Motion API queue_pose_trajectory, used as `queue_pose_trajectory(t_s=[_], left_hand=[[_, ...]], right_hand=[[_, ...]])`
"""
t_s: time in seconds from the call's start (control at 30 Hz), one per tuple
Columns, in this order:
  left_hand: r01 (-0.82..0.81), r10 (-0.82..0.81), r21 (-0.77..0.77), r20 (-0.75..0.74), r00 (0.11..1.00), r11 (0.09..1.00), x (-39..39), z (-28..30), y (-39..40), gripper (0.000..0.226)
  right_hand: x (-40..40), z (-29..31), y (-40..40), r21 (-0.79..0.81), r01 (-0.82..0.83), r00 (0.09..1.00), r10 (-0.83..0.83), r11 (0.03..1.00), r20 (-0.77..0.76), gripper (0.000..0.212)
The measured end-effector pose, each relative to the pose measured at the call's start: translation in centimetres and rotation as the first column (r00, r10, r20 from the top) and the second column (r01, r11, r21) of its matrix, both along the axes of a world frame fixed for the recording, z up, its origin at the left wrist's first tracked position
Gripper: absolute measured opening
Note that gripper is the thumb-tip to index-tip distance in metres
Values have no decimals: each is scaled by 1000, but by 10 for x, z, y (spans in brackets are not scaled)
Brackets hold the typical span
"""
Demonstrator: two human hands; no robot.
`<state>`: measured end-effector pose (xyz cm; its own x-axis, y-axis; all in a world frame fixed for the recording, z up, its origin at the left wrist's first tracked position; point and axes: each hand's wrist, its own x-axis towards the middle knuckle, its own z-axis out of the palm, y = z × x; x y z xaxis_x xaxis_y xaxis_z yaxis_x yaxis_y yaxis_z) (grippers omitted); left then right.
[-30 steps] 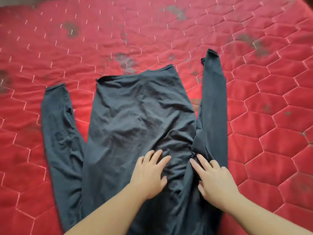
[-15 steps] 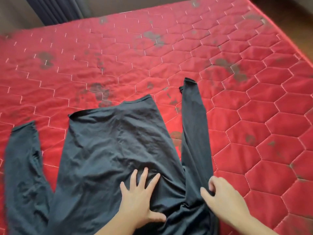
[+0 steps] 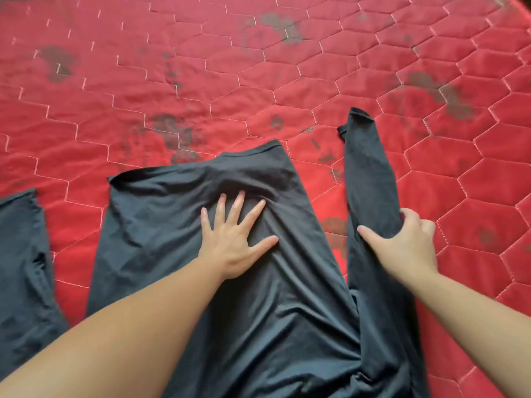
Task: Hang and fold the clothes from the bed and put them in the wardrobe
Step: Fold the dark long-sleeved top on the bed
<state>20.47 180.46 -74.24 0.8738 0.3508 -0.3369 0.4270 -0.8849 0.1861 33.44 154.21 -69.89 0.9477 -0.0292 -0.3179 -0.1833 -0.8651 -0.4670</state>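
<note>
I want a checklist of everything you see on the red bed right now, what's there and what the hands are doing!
Surface: red quilted mattress, hexagon stitching, dark stains.
Job's things: dark long-sleeved top spread flat, hem at the far end; right sleeve and left sleeve lie out to the sides.
Clutter: nothing seen.
Grippers: left hand presses flat on the top, fingers spread; right hand grips the right sleeve, thumb on one edge, fingers curled round the other.
Cables: nothing seen.
Surroundings: nothing seen beyond the mattress.

left sleeve cut by frame edge
</note>
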Motion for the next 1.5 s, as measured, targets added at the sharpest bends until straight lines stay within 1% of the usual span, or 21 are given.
queue_pose_trajectory(t_s=[0.17, 0.27, 0.37, 0.47, 0.5, 0.53, 0.57, 0.6, 0.63, 0.67, 0.77, 0.8, 0.9, 1.0, 1.07, 1.1, 1.2, 1.27, 1.37, 1.4, 1.5], left_hand=[[-25, 24, 9, 79, 997, 1000, 46, -4, 29, 79], [-28, 29, -29, 33, 999, 999, 65, -3, 35, 79], [-83, 104, -181, 111, 988, 980, 64, 8, 39, 75], [-162, 326, -389, 405, 854, 907, 56, 22, 42, 47], [-192, 468, -561, 403, 787, 805, 53, 28, 40, 36], [-217, 627, -783, 263, 733, 582, 50, 34, 38, 33], [-243, 721, -934, 23, 693, 263, 50, 39, 37, 41], [-279, 720, -960, -211, 661, -26, 49, 41, 36, 54], [-308, 681, -932, -350, 643, -189, 47, 41, 36, 64], [-334, 643, -912, -407, 649, -240, 44, 41, 36, 67], [-317, 619, -939, -330, 712, -135, 38, 36, 34, 23], [-317, 636, -943, -307, 708, -102, 37, 34, 32, 19], [-344, 694, -939, -230, 682, 27, 35, 34, 28, 42], [-366, 751, -915, -120, 650, 170, 34, 36, 28, 48], [-353, 777, -910, -59, 626, 216, 39, 44, 30, 37], [-338, 800, -921, -51, 598, 194, 43, 48, 32, 28], [-267, 860, -955, -239, 451, -126, 58, 65, 37, 25], [-288, 830, -922, -364, 423, -258, 64, 68, 42, 31], [-249, 754, -853, -521, 400, -458, 65, 65, 47, 47], [-258, 737, -842, -539, 407, -473, 64, 62, 47, 48], [-414, 726, -842, -519, 450, -346, 55, 47, 44, 40]], right_hand=[[33, -7, 30, -112, -48, 998, 43, 993, -42, 92], [47, -6, 45, -215, -127, 992, 122, 968, -40, 65], [51, 9, 74, -64, -232, 960, 239, 971, 147, 39], [18, 37, 123, 126, -427, 820, 325, 895, 471, 35], [3, 42, 138, 125, -546, 755, 422, 829, 501, 29], [-12, 42, 149, 99, -663, 694, 559, 742, 455, 24], [-29, 38, 156, 77, -755, 634, 695, 651, 339, 24], [-43, 33, 158, 80, -816, 575, 793, 572, 199, 28], [-54, 27, 157, 106, -844, 536, 838, 527, 103, 34], [-63, 22, 153, 137, -844, 531, 844, 519, 70, 41], [-77, 13, 131, 158, -764, 644, 756, 626, 118, 57], [-81, 10, 121, 101, -742, 671, 734, 663, 107, 61], [-91, 0, 86, -147, -745, 651, 757, 651, 54, 58], [-97, -2, 59, -171, -754, 641, 767, 634, 18, 43], [-98, 1, 50, -179, -762, 637, 770, 623, -35, 31], [-97, 3, 45, -202, -766, 632, 771, 610, -71, 31], [-90, 11, 32, -267, -760, 644, 741, 593, -189, 51], [-83, 20, 24, -262, -752, 658, 707, 605, -259, 59], [-66, 37, 21, 2, -712, 594, 603, 702, -532, 51], [-61, 40, 20, 90, -695, 504, 572, 714, -647, 46], [-50, 46, 19, 189, -742, 213, 494, 643, -843, 53]])
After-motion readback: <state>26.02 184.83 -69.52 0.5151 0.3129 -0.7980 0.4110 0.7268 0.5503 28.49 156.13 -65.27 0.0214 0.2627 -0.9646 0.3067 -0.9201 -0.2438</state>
